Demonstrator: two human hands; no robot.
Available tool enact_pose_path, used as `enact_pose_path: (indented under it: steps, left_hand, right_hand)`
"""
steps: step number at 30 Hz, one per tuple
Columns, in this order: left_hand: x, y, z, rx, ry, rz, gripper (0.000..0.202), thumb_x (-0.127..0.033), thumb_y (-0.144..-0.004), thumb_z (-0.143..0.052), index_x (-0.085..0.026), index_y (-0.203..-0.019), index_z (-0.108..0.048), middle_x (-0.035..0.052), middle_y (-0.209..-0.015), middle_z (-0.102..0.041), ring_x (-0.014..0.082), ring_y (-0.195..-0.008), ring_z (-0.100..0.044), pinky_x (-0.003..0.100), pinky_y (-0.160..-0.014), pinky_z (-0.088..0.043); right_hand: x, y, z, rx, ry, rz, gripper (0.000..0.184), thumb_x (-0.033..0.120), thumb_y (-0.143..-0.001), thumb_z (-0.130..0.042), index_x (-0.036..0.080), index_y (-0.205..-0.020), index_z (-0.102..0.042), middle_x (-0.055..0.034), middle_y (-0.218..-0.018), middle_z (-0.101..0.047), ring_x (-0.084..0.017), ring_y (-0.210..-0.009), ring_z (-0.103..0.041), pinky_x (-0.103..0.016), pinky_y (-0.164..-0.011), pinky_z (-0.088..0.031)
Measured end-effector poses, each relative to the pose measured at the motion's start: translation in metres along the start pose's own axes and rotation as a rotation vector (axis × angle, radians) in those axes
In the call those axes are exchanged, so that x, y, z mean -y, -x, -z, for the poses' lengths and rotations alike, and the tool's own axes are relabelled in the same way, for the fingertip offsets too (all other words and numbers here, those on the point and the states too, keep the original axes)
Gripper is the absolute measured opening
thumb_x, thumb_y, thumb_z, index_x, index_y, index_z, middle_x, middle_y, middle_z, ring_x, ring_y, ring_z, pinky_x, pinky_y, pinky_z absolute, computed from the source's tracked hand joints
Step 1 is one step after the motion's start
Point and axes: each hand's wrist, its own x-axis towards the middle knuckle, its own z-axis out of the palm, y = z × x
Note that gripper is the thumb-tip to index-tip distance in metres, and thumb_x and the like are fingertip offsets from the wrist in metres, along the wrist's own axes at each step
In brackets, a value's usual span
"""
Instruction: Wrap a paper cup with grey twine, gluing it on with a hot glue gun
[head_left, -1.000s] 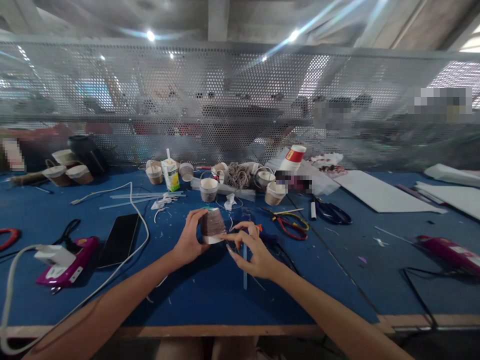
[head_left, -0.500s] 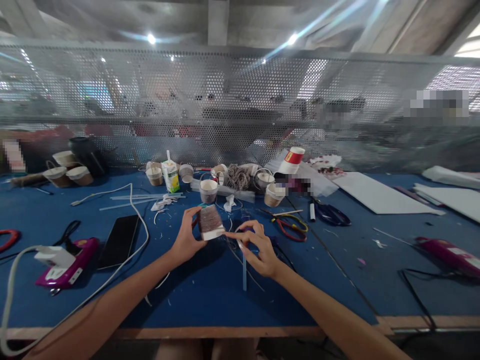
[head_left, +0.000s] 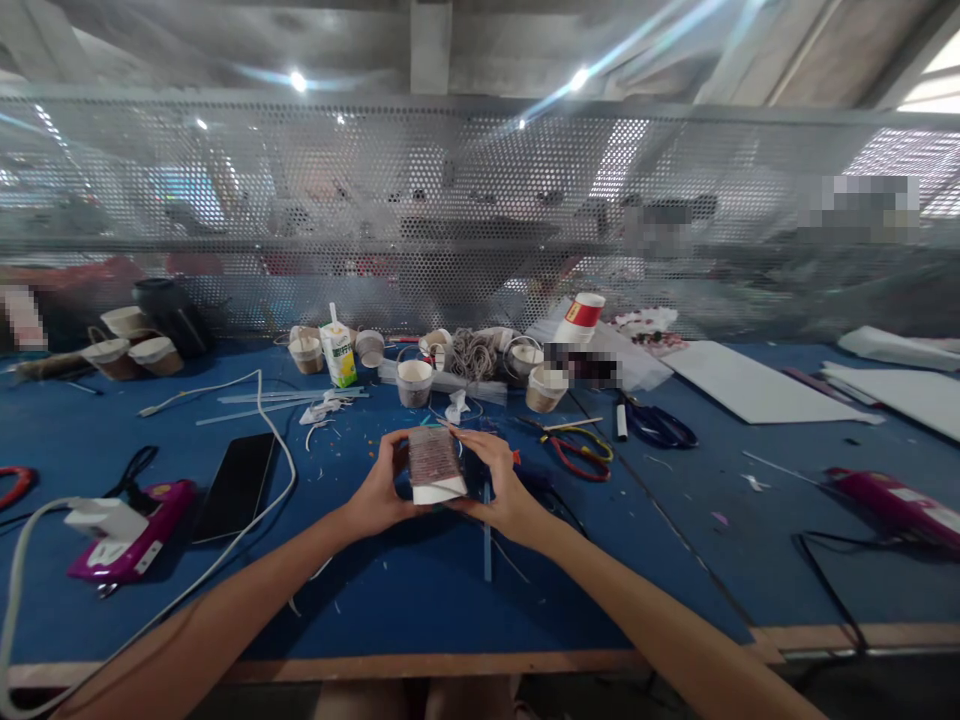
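Both my hands hold a small paper cup wrapped in brownish twine (head_left: 433, 464), its white rim toward me, just above the blue table (head_left: 420, 590). My left hand (head_left: 379, 492) grips the cup's left side with curled fingers. My right hand (head_left: 497, 482) closes round its right side, fingers stretched along the far edge. A thin clear stick (head_left: 486, 535) lies on the table under my right hand.
A black phone (head_left: 236, 485), a white cable (head_left: 262, 400) and a magenta glue gun (head_left: 124, 530) lie at left. Red-handled pliers (head_left: 581, 455), blue scissors (head_left: 660, 425), several cups (head_left: 415, 380), a juice carton (head_left: 339, 352) and a twine bundle (head_left: 474, 352) sit behind. A perforated metal screen (head_left: 480, 220) backs the table.
My right hand moved left from beside the cup onto its right side. The cup shifted slightly right and nearer me, now held between both hands.
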Motion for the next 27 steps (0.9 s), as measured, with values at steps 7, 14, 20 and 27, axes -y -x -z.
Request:
enact_pose_path:
  steps: [7, 14, 20, 27]
  left_hand:
    - [0.007, 0.004, 0.0, 0.058, -0.023, -0.063, 0.091, -0.034, -0.065, -0.08, -0.024, -0.137, -0.026, 0.0182, -0.146, -0.031, 0.0311, -0.133, -0.04, 0.05, -0.11, -0.035]
    - [-0.003, 0.005, 0.003, 0.118, -0.004, -0.055, 0.098, -0.031, -0.07, -0.075, -0.025, -0.145, -0.012, 0.0172, -0.152, -0.023, 0.0329, -0.138, -0.033, 0.051, -0.112, -0.031]
    - [-0.002, 0.005, 0.004, 0.081, -0.106, -0.084, 0.085, -0.019, -0.068, -0.07, -0.022, -0.14, -0.024, 0.0161, -0.143, -0.032, 0.0313, -0.131, -0.041, 0.048, -0.108, -0.037]
    - [0.009, -0.003, 0.009, -0.299, -0.224, -0.102, 0.077, -0.017, -0.067, -0.065, -0.021, -0.133, -0.026, 0.0147, -0.136, -0.034, 0.0285, -0.125, -0.044, 0.044, -0.101, -0.044]
  right_hand:
    - [-0.003, 0.002, -0.001, -0.02, 0.001, 0.018, 0.079, 0.06, -0.077, -0.06, 0.025, -0.14, -0.027, -0.0159, -0.128, -0.046, -0.034, -0.124, -0.043, -0.055, -0.101, -0.038]
    - [0.001, 0.002, 0.0, 0.046, 0.015, 0.056, 0.069, 0.043, -0.085, -0.059, 0.025, -0.141, -0.023, -0.0156, -0.133, -0.043, -0.032, -0.131, -0.037, -0.053, -0.104, -0.037]
    - [0.004, 0.002, 0.0, 0.08, 0.053, 0.087, 0.063, 0.031, -0.088, -0.054, 0.021, -0.141, -0.02, -0.0171, -0.131, -0.042, -0.033, -0.135, -0.032, -0.056, -0.107, -0.033]
    - [0.016, -0.006, 0.02, 0.083, -0.038, 0.041, 0.038, 0.024, -0.084, -0.051, 0.023, -0.12, -0.04, -0.0126, -0.119, -0.056, -0.028, -0.117, -0.052, -0.052, -0.102, -0.038]
